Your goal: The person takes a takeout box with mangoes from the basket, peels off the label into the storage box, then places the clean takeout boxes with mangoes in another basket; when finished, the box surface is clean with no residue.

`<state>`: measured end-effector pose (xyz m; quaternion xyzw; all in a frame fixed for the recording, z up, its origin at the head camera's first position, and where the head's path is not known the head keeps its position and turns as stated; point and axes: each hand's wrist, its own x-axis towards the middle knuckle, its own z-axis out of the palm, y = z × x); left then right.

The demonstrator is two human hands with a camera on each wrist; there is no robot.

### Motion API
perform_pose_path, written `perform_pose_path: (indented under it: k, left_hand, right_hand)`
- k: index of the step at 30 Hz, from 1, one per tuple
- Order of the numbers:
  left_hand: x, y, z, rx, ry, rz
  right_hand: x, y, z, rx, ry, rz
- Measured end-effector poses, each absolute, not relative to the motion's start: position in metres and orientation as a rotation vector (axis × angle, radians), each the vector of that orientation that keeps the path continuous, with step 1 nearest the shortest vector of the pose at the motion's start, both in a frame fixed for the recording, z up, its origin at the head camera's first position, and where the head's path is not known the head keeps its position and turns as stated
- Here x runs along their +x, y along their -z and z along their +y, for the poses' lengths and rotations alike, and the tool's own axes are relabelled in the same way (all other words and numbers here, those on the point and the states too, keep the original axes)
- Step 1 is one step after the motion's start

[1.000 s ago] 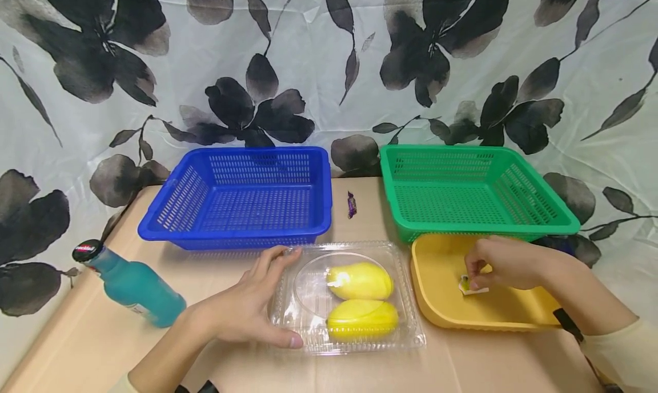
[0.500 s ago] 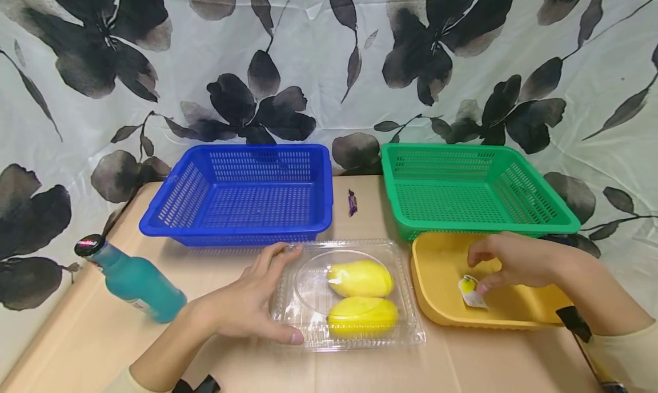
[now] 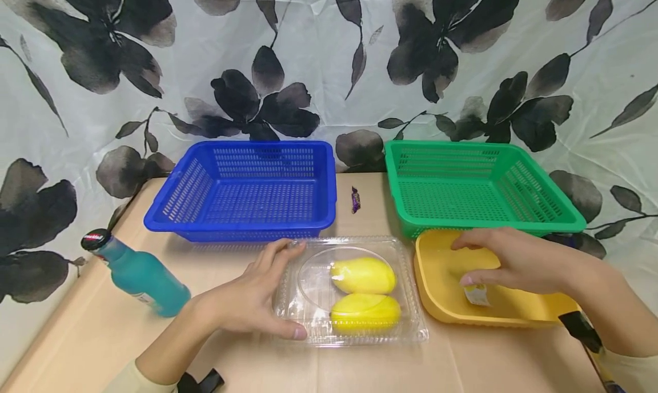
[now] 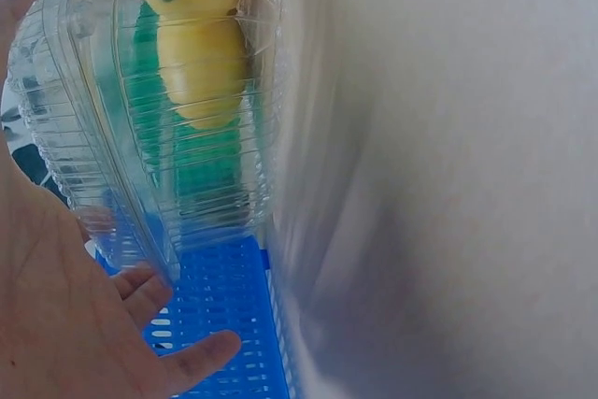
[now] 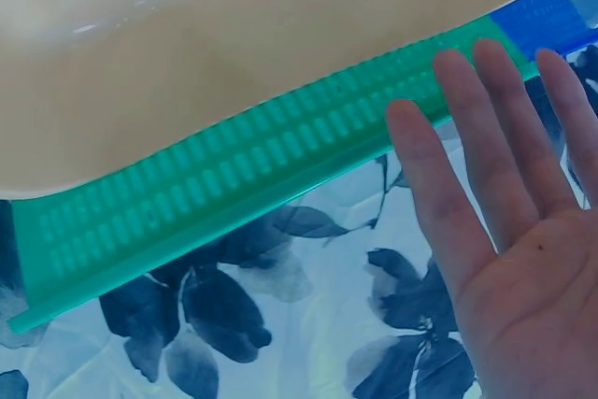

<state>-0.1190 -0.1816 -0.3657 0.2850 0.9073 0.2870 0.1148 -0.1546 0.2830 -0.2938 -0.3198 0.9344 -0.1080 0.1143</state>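
A clear plastic clamshell container (image 3: 413, 307) lies on the table with two yellow, mango-like fruits (image 3: 364, 275) inside. My left hand (image 3: 249, 301) rests at its left edge, thumb and fingers spread; the left wrist view shows the fingers stretched out beside the ribbed wall. To the right, my right hand (image 3: 524, 263) hovers over a yellow tray (image 3: 447, 310), its thumb and fingers apart and nothing held. A small white packet with a yellow print (image 3: 477, 296) lies in the tray just below the thumb, partly hidden by it. The right wrist view shows straight, spread fingers.
Behind stand a blue basket (image 3: 239, 235) on the left and a green basket (image 3: 493, 221) on the right. Between them lies a purple-wrapped candy (image 3: 356, 200). A teal bottle with a black cap (image 3: 149, 279) lies at the left. A floral cloth (image 3: 319, 50) hangs behind.
My right hand has let go of the small packet, which now lies in the yellow tray, and its fingers have spread. The left hand has stayed at the container.
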Motion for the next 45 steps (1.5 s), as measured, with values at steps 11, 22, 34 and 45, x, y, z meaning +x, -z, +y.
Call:
perform_pose_path:
  k: [11,22,34,45]
  left_hand:
    - [-0.118,0.361,-0.181,0.802,-0.835,2.651]
    - [-0.117,0.363,-0.181,0.793,-0.843,2.648]
    - [-0.117,0.363,-0.181,0.775,-0.835,2.643]
    - [-0.116,0.363,-0.183,0.85,-0.88,2.648]
  right_hand:
    - [-0.135,0.295,0.255,-1.184,0.343,2.898]
    - [-0.123,0.3,0.234,-1.013,0.395,2.826]
    - [-0.121,0.319,0.22,-0.925,0.491,2.732]
    - [-0.122,0.335,0.216,-0.92,0.631,2.607]
